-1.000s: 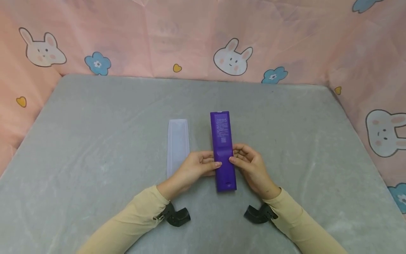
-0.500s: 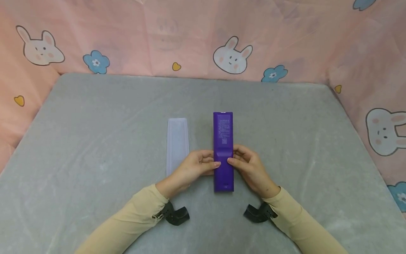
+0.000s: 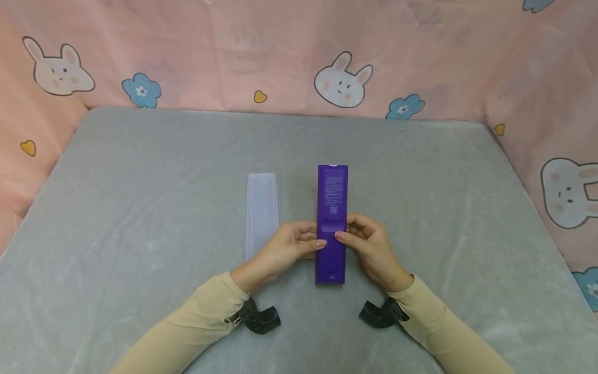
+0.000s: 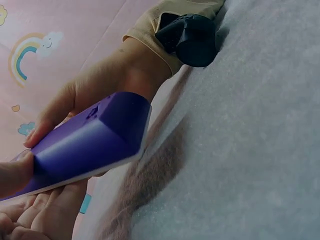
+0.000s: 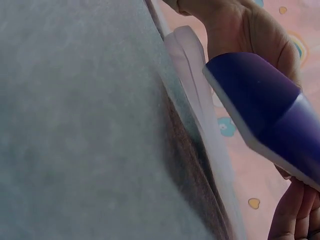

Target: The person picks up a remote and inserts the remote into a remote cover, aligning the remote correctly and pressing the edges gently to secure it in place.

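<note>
In the head view a purple remote control (image 3: 333, 197) is held upright lengthwise, its back facing up with pale print and a small square code near the top. My left hand (image 3: 285, 246) pinches its left edge, thumb on the back and fingers underneath. From the other side my right hand (image 3: 371, 249) pinches the right edge in the same way. The left wrist view shows the remote raised over the table, with a white front layer along its lower edge. A flat translucent plastic sleeve (image 3: 261, 213) lies left of the remote, its near end partly hidden by my left hand.
A grey cloth covers the table (image 3: 163, 182). Pink curtain (image 3: 280, 52) with rabbits and flowers stands along the back and both sides. Black wrist mounts (image 3: 261, 319) sit under both sleeves, close to the table's near part.
The remote's top end has swung slightly to the right, so it now stands nearly straight. Both hands keep their grip almost in place, and the plastic sleeve has not moved.
</note>
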Tool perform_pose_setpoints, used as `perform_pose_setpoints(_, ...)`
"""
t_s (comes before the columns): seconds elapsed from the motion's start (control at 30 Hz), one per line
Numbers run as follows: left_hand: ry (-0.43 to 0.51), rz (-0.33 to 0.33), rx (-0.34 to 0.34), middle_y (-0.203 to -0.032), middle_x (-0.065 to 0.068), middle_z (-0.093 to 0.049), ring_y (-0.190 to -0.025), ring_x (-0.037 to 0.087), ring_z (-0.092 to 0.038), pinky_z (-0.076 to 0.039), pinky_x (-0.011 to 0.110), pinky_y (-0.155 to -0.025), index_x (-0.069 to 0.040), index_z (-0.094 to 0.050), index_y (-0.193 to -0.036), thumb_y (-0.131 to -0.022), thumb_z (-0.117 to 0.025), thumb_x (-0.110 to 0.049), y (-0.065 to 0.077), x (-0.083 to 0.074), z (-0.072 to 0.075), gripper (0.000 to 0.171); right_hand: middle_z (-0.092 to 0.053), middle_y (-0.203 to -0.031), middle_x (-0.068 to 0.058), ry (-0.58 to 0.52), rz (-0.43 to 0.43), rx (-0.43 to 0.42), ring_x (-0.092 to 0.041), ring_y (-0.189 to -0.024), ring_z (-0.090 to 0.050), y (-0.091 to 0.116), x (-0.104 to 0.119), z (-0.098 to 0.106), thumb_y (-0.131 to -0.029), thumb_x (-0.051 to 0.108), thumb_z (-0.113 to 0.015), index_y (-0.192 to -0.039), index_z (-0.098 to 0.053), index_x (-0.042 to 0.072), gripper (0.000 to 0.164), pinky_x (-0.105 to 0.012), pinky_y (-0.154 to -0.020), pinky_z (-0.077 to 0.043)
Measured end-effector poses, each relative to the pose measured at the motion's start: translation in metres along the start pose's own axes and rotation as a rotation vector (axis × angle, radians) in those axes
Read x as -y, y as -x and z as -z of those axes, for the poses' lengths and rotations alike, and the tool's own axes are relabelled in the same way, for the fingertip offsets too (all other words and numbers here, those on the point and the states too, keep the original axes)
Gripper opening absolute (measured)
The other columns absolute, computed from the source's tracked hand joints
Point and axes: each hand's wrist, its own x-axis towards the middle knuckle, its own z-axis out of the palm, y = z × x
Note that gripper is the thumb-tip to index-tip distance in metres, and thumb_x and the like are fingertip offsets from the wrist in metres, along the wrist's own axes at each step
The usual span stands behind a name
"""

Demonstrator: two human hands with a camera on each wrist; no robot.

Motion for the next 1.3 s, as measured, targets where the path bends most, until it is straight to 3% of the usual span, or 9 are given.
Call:
perform_pose_setpoints(0.23,0.03,0.022,-0.027,-0.116,0.029,-0.06,-0.103,0.03,-0.063,-0.053,0.035,-0.085,0.017,-0.049,-0.123,-0.092,-0.055,0.003,-0.001,0.001,-0.002,0.034,-0.068,-0.087,0.0,0.004,-0.021,-0.026,-0.008,-0.08,-0.063,0.0,0.0,-0.001,-0.088,-0.009,-0.055,-0.096,-0.065,0.011,0.024,-0.021,-0.07,-0.053)
perform_pose_setpoints(0.43,-0.014,0.034,-0.064,-0.108,0.027,-0.064,-0.099,0.026,-0.064,-0.054,0.034,-0.083,0.015,-0.055,-0.114,-0.092,-0.057,-0.001,-0.001,0.0,-0.002,0.027,-0.068,-0.09,0.0,-0.01,-0.035,-0.056,-0.009,-0.084,-0.064,0.0,0.0,-0.001,-0.088,-0.01,-0.054,-0.097,-0.065,0.01,0.024,-0.022,-0.073,-0.053)
perform_pose_setpoints(0.7,-0.024,0.046,-0.059,-0.105,0.027,-0.065,-0.095,0.024,-0.065,-0.055,0.034,-0.083,0.015,-0.055,-0.111,-0.092,-0.057,0.0,-0.001,-0.003,0.001,0.025,-0.068,-0.089,0.0,-0.021,-0.042,-0.062,-0.009,-0.083,-0.064,0.0,-0.001,-0.001,-0.089,-0.009,-0.054,-0.096,-0.065,0.01,0.023,-0.022,-0.073,-0.053)
perform_pose_setpoints(0.93,-0.031,0.015,-0.051,-0.106,0.027,-0.064,-0.089,0.021,-0.066,-0.054,0.034,-0.083,0.016,-0.053,-0.116,-0.092,-0.054,0.002,-0.003,-0.008,0.02,0.027,-0.068,-0.084,0.002,-0.057,-0.059,-0.067,-0.007,-0.076,-0.062,-0.001,-0.002,0.0,-0.089,-0.009,-0.053,-0.094,-0.065,0.012,0.024,-0.021,-0.068,-0.052)
perform_pose_setpoints(1.3,-0.116,-0.022,-0.211,-0.095,0.021,-0.067,-0.076,0.011,-0.064,-0.056,0.026,-0.073,0.016,-0.054,-0.112,-0.093,-0.053,0.002,-0.005,-0.024,0.057,0.024,-0.068,-0.083,0.001,-0.06,-0.062,-0.052,-0.007,-0.075,-0.062,-0.001,-0.001,-0.001,-0.089,-0.009,-0.052,-0.094,-0.065,0.01,0.023,-0.021,-0.067,-0.052)
